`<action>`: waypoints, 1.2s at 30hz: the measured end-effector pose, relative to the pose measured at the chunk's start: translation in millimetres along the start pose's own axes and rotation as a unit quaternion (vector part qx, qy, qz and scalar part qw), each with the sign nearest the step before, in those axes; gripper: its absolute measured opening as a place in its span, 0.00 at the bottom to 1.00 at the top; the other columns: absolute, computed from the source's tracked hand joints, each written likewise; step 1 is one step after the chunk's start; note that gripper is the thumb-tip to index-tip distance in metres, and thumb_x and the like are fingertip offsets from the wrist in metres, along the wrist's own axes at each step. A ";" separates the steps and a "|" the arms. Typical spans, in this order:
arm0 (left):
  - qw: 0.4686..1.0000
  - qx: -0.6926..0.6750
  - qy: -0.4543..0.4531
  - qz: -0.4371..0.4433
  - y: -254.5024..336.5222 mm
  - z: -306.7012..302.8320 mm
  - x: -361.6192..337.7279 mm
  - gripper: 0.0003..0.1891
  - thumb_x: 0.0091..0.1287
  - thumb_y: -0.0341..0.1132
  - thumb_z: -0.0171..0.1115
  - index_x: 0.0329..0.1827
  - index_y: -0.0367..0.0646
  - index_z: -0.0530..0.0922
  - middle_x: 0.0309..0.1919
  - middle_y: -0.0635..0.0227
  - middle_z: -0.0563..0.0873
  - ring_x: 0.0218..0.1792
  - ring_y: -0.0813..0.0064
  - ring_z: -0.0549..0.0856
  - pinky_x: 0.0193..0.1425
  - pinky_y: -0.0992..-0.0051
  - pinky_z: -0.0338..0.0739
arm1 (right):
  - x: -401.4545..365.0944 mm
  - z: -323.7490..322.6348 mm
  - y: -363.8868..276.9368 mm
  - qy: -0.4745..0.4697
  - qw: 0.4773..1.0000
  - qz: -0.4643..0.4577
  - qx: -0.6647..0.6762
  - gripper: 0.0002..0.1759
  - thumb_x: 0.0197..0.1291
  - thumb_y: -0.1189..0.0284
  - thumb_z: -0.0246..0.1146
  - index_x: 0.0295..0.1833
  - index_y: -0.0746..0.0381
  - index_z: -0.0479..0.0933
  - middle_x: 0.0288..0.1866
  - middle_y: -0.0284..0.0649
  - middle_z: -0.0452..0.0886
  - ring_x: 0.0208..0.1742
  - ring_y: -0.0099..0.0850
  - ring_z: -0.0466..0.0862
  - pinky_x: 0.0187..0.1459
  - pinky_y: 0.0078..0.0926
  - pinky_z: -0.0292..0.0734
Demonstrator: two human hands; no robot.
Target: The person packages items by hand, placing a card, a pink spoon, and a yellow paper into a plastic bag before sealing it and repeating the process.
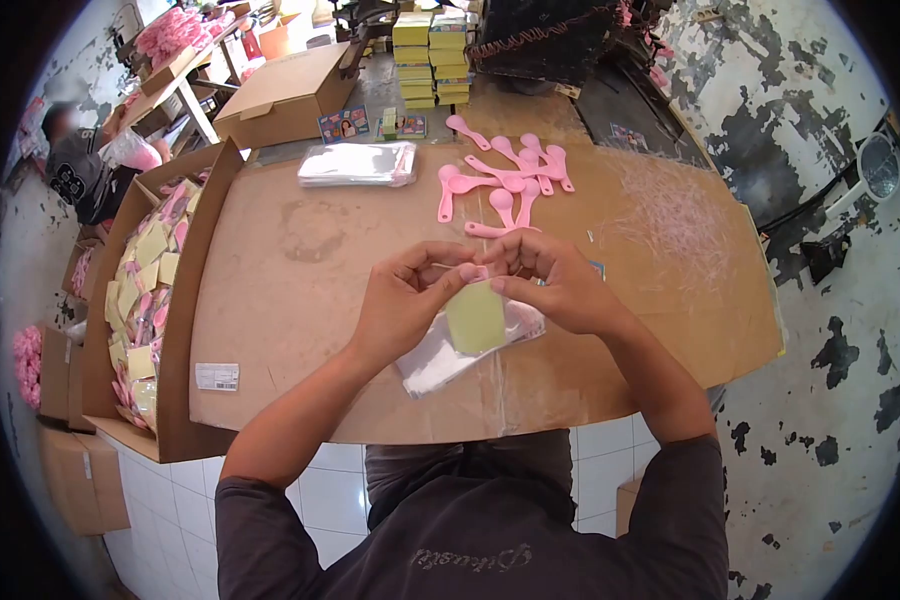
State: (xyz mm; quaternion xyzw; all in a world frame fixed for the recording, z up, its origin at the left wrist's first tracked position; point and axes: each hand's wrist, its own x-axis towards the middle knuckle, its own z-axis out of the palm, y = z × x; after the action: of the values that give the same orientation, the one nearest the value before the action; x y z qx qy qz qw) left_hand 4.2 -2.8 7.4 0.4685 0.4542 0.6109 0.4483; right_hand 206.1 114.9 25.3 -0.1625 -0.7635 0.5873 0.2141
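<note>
Head view: left hand [400, 300] and right hand [562, 288] meet above the cardboard tabletop [290, 250], fingers pinched narrow on the upper edge of a clear bag [432, 365] holding a yellow-green card [475, 318]; the bag hangs just over the table's near middle. Judged to be light, limp, slippery film, stiffened only by the card, so best gripped at the card-backed mouth. Loose pink spoons [505, 180] lie beyond, well apart

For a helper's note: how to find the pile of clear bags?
On the cardboard tabletop, at the far edge left of the pink spoons, lies the pile of clear bags. It is a flat stack; the bag in the hands holds a yellow card.
</note>
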 end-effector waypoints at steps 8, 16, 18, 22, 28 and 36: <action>1.000 0.011 0.001 -0.028 -4.5 -3.0 1.4 0.13 0.76 0.29 0.67 0.59 0.32 0.84 0.46 0.62 0.92 0.47 0.78 0.90 0.50 0.76 0.87 | -2.9 -10.4 2.4 0.043 0.996 0.024 0.075 0.10 0.72 0.76 0.67 0.55 0.67 0.81 0.55 0.36 0.87 0.46 0.18 0.84 0.48 0.20 0.81; 0.996 0.075 0.023 0.041 -15.8 -7.0 6.0 0.11 0.75 0.25 0.66 0.56 0.32 0.86 0.45 0.61 0.93 0.44 0.79 0.91 0.48 0.78 0.87 | -2.7 -17.6 16.2 0.062 0.991 0.022 0.117 0.06 0.70 0.78 0.69 0.49 0.65 0.84 0.47 0.33 0.87 0.47 0.19 0.85 0.51 0.21 0.80; 0.995 0.087 0.020 0.052 -16.9 -7.9 6.4 0.10 0.75 0.23 0.65 0.56 0.31 0.86 0.45 0.62 0.93 0.44 0.79 0.91 0.48 0.78 0.87 | -3.5 -18.0 18.7 0.071 0.990 0.021 0.118 0.05 0.69 0.78 0.69 0.48 0.65 0.84 0.46 0.32 0.87 0.47 0.19 0.85 0.51 0.22 0.80; 0.993 0.107 0.011 0.051 -15.8 -9.7 5.4 0.10 0.75 0.21 0.63 0.55 0.31 0.86 0.44 0.63 0.93 0.43 0.79 0.90 0.48 0.78 0.87 | -4.1 -17.5 22.9 0.093 0.987 0.005 0.134 0.04 0.69 0.79 0.69 0.47 0.64 0.85 0.44 0.31 0.86 0.47 0.19 0.84 0.50 0.22 0.79; 0.994 0.089 -0.005 0.069 -18.7 -12.4 8.5 0.09 0.73 0.20 0.63 0.54 0.30 0.86 0.47 0.62 0.92 0.44 0.79 0.90 0.50 0.77 0.87 | -3.3 -21.9 26.7 0.063 0.992 -0.046 0.095 0.05 0.68 0.79 0.68 0.47 0.66 0.87 0.45 0.31 0.84 0.47 0.19 0.83 0.48 0.20 0.78; 0.997 0.059 -0.008 0.050 -19.5 -11.8 7.7 0.08 0.73 0.22 0.66 0.52 0.32 0.87 0.48 0.61 0.92 0.43 0.80 0.90 0.48 0.79 0.86 | -4.2 -26.0 28.9 0.058 0.997 -0.040 0.027 0.05 0.68 0.76 0.69 0.46 0.66 0.88 0.44 0.32 0.85 0.46 0.19 0.82 0.48 0.20 0.79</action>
State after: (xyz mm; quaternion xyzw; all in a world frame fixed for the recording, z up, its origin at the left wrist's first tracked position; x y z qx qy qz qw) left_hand -6.2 6.8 -12.2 0.5216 0.4619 0.6005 0.3924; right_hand 223.1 141.8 2.4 -0.1603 -0.7395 0.5880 0.2857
